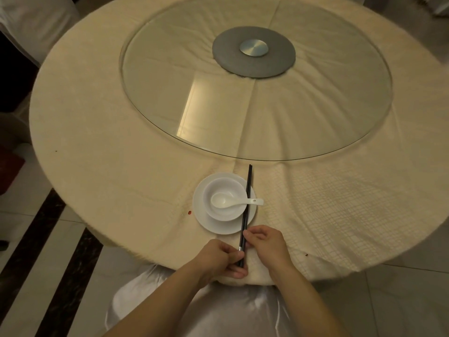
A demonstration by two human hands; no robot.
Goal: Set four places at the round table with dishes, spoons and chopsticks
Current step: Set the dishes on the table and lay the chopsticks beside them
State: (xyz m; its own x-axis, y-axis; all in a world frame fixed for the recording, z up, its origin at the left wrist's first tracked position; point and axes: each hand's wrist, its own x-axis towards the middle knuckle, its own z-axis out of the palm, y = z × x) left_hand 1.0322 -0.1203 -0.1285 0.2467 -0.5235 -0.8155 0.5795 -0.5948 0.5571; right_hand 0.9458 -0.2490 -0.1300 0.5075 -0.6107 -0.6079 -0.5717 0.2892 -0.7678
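Chopsticks (245, 215) lie across the plate's (218, 227) right rim beside bowl (213, 188) and spoon (221, 200); left hand (223, 256) and right hand (267, 244) pinch their near ends. First place looks nearly set: next, straighten them, let go, then lay three more.

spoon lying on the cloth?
No: the spoon sits in the bowl on the plate, handle over the rim.

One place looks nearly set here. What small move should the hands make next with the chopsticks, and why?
Probably slide the chopsticks slightly right, then let go. The left hand grips their near end and the right hand has its fingertips on them, but they lie across the right rim of the plate and cross the handle of the spoon, not flat on the cloth beside the plate.
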